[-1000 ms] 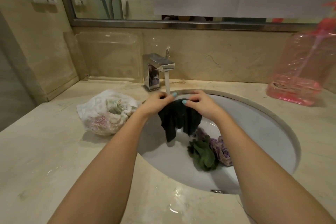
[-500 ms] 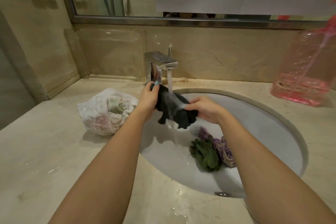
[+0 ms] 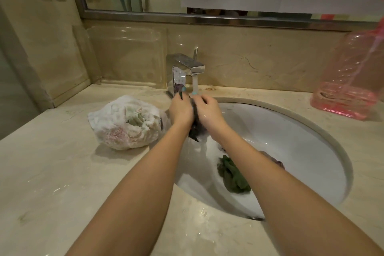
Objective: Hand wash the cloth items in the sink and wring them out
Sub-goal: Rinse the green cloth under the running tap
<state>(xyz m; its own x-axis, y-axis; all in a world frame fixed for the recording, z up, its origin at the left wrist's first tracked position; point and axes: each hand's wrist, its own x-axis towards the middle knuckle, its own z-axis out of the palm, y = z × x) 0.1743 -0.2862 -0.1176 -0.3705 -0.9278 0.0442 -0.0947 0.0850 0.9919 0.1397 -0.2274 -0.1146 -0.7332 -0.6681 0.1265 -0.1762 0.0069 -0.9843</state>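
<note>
We press the black cloth (image 3: 195, 122) between both palms, just below the tap (image 3: 185, 70), at the back left of the sink (image 3: 324, 131). Our left hand (image 3: 180, 108) and right hand (image 3: 207, 111) face each other with the cloth squeezed between them; the fingers of both are curled in close around it, holding it tight. A dark tail of the cloth hangs out beneath our wrists, over the basin.

Water (image 3: 195, 84) runs from the tap in a white stream and lands on our fingertips at the top of the cloth. More water streams down from the hanging end into the basin.

Two other cloths lie in the sink near its middle. The green cloth (image 3: 232, 174) sits bunched up on the white bottom, and the purple cloth (image 3: 274, 160) lies just beside it on the right, mostly hidden behind our right forearm.

On the counter (image 3: 62, 172) to the left of the sink rests a white bag (image 3: 124, 122) with pale fabric inside, close to our left wrist. A pink bottle (image 3: 353, 77) stands on the counter at the far right, against the wall. Wet patches shine on the counter at the near rim of the sink.
</note>
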